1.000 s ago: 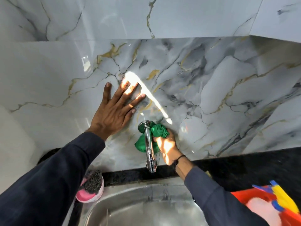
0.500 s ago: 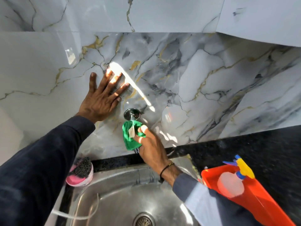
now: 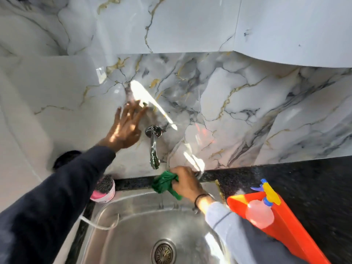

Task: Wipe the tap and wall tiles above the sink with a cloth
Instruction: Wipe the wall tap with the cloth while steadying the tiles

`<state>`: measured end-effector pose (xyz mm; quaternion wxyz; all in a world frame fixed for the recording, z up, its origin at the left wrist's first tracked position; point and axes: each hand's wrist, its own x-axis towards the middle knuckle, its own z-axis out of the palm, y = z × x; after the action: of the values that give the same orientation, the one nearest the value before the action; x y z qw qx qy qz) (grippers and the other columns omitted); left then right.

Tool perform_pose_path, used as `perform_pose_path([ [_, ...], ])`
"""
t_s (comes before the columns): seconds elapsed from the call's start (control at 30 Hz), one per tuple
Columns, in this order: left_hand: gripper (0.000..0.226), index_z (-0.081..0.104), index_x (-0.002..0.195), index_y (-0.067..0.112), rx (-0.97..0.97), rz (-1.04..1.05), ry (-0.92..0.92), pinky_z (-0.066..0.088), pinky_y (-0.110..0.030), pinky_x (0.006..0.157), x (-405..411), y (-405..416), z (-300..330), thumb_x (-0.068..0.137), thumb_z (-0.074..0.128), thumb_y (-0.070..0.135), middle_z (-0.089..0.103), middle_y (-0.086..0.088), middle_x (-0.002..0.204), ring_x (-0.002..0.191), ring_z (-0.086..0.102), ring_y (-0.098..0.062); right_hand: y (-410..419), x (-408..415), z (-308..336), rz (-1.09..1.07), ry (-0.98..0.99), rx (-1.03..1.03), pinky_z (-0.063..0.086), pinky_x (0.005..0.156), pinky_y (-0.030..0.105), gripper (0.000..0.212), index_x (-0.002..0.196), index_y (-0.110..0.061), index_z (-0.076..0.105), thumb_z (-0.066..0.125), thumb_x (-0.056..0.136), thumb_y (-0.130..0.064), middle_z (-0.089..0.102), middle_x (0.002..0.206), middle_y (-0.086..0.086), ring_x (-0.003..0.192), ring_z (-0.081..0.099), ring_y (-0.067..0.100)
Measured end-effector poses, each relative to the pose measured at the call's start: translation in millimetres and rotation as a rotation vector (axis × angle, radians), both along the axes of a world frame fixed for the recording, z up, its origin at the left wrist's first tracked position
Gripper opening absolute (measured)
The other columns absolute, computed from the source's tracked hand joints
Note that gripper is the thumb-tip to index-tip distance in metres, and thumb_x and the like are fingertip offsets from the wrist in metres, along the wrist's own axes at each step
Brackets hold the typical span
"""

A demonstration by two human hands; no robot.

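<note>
Right hand point(image 3: 187, 182) grip clenched on green cloth point(image 3: 166, 184) — below the tap point(image 3: 154, 144); left hand point(image 3: 126, 126) splayed.

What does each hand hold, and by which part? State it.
Right hand grips the bunched cloth at its right side. Left hand holds nothing.

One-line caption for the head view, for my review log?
Right hand holds a green cloth below the chrome tap, left hand at the marble wall tiles above the sink.
</note>
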<state>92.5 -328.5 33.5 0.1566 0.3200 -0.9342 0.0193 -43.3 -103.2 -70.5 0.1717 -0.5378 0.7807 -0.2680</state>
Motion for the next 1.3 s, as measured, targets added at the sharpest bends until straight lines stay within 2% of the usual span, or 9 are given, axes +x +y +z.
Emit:
perform_pose_path([
  [0.1, 0.047, 0.058, 0.136, 0.006, 0.705, -0.039, 0.436, 0.053, -0.042, 0.105, -3, 57, -22, 0.089, 0.056, 0.011, 0.059, -0.019, 0.139, 0.132, 0.053, -0.037, 7, -21, 27, -0.214, -0.409, -0.033, 0.048, 0.066, -0.002, 0.039, 0.12, -0.013, 0.077, 0.067, 0.088, 0.008, 0.076, 0.107, -0.001, 0.094, 0.07, 0.011],
  [0.17, 0.029, 0.064, 0.114, 0.013, 1.129, -0.03, 0.67, 0.055, -0.032, 0.097, 0, 98, -35, 0.096, 0.045, 0.0, 0.066, -0.01, 0.119, 0.117, 0.058, -0.031, 9, -24, 48, -0.25, -0.706, -0.091, 0.053, 0.065, 0.009, 0.037, 0.106, -0.018, 0.077, 0.066, 0.087, 0.012, 0.077, 0.099, -0.006, 0.098, 0.071, 0.015],
  [0.3, 0.047, 0.068, 0.126, 0.011, 1.695, -0.054, 0.86, 0.042, -0.057, 0.115, 12, 156, -53, 0.086, 0.051, 0.026, 0.071, -0.016, 0.129, 0.117, 0.064, -0.033, 26, -22, 71, -0.204, -0.873, -0.095, 0.063, 0.086, 0.034, 0.031, 0.113, -0.009, 0.077, 0.07, 0.088, 0.007, 0.081, 0.114, 0.007, 0.11, 0.074, 0.025],
  [0.4, 0.044, 0.071, 0.13, 0.011, 1.68, -0.056, 0.907, 0.054, -0.055, 0.105, 21, 183, -45, 0.088, 0.065, 0.022, 0.074, -0.017, 0.133, 0.118, 0.072, -0.033, 38, -16, 78, -0.253, -0.851, -0.118, 0.061, 0.101, 0.045, 0.034, 0.117, -0.004, 0.076, 0.081, 0.083, -0.003, 0.08, 0.118, 0.014, 0.114, 0.075, 0.033],
  [0.53, 0.025, 0.074, 0.121, 0.007, 1.559, 0.124, 0.984, 0.067, -0.045, 0.087, 25, 208, -37, 0.098, 0.067, 0.011, 0.076, -0.022, 0.129, 0.106, 0.079, -0.03, 51, -9, 93, -0.196, -0.529, -0.174, 0.06, 0.083, 0.03, 0.038, 0.107, -0.011, 0.079, 0.093, 0.075, -0.026, 0.082, 0.106, 0.005, 0.103, 0.076, 0.026],
  [0.7, 0.021, 0.069, 0.119, 0.014, 0.969, 0.684, 1.26, 0.059, -0.038, 0.089, 19, 209, -2, 0.101, 0.06, 0.016, 0.075, -0.007, 0.116, 0.112, 0.071, -0.029, 36, -61, 162, 0.027, 0.691, -0.519, 0.043, 0.119, 0.053, 0.057, 0.141, -0.013, 0.065, 0.066, 0.089, -0.037, 0.065, 0.145, 0.011, 0.141, 0.056, 0.035],
  [0.83, 0.032, 0.061, 0.131, 0.008, 0.644, 0.799, 1.078, 0.057, -0.05, 0.104, 7, 225, 13, 0.102, 0.054, 0.017, 0.071, -0.022, 0.124, 0.115, 0.068, -0.041, -4, -81, 210, 0.258, 1.242, -0.505, 0.017, 0.128, 0.066, 0.076, 0.162, -0.021, 0.038, 0.053, 0.09, -0.042, 0.031, 0.173, 0.014, 0.162, 0.025, 0.033],
  [1.13, 0.029, 0.065, 0.116, 0.004, 0.728, 0.797, 0.582, 0.058, -0.045, 0.096, -40, 208, 20, 0.092, 0.053, 0.016, 0.07, -0.022, 0.121, 0.114, 0.067, -0.043, -64, -93, 202, 0.465, 1.46, -0.763, -0.001, 0.132, 0.058, 0.078, 0.17, -0.034, 0.014, 0.044, 0.103, -0.06, 0.008, 0.179, 0.002, 0.165, 0.012, 0.026],
  [1.3, 0.034, 0.07, 0.104, -0.005, 1.398, 0.715, 1.145, 0.064, -0.042, 0.066, -15, 138, 30, 0.095, 0.042, 0.013, 0.073, -0.023, 0.086, 0.069, 0.074, -0.036, -102, -93, 224, 0.463, 1.461, -0.912, 0.002, 0.131, 0.059, 0.074, 0.17, -0.034, 0.015, 0.04, 0.105, -0.06, 0.015, 0.178, 0.004, 0.165, 0.017, 0.029],
])
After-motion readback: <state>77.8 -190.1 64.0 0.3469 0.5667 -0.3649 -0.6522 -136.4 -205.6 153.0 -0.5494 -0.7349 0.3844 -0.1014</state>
